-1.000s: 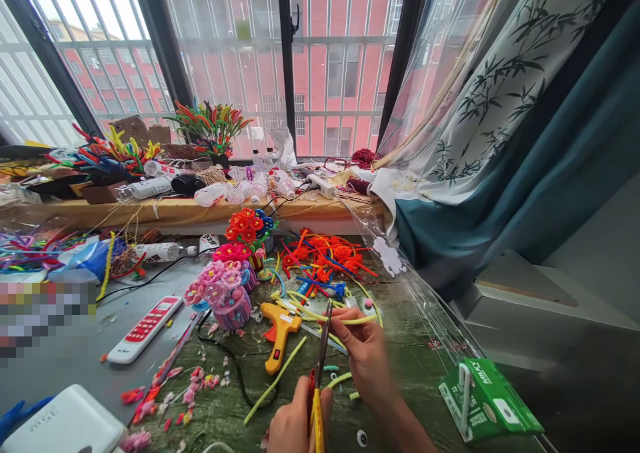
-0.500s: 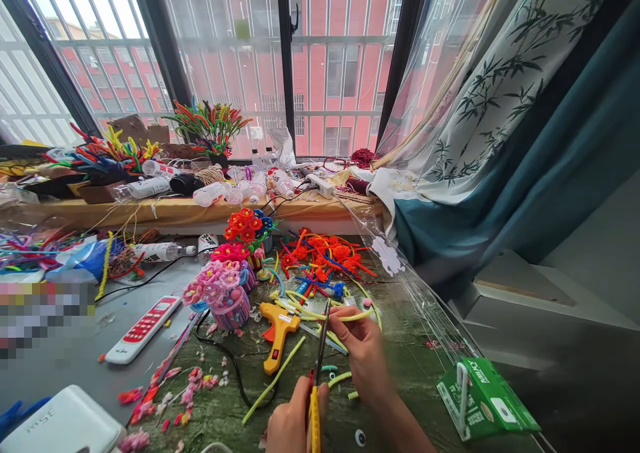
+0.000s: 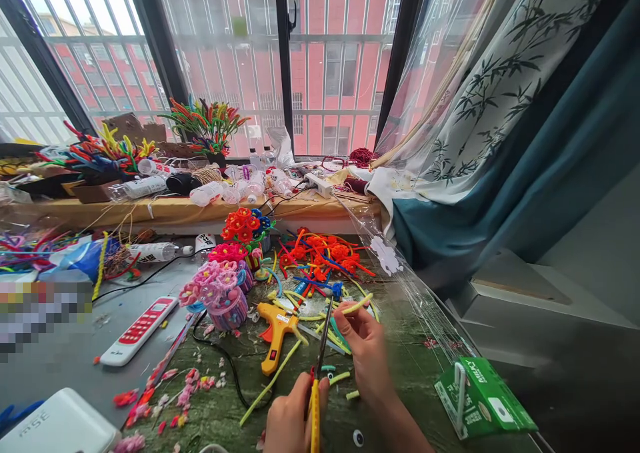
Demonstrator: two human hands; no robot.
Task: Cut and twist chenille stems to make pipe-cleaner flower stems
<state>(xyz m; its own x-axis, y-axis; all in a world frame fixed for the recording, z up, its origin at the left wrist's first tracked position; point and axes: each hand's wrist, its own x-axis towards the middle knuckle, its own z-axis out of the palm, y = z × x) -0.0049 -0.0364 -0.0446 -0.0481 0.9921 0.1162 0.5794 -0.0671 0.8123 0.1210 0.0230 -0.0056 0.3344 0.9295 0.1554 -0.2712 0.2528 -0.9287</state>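
Observation:
My left hand grips the yellow-handled scissors, blades pointing up and away over the green table mat. My right hand pinches a short yellow-green pipe cleaner piece just right of the blade tips. Cut yellow-green bits lie below the hands. A long yellow-green pipe cleaner lies on the mat to the left. An orange glue gun rests left of the scissors.
Pink pipe-cleaner flower pots and red flowers stand behind the glue gun. A red-and-white remote, a white box and a green carton lie around. Clutter fills the window sill. Curtain hangs at right.
The long pipe cleaner held across the scissors is now a short piece in my right hand, lifted slightly up and to the right. The scissors stay in my left hand.

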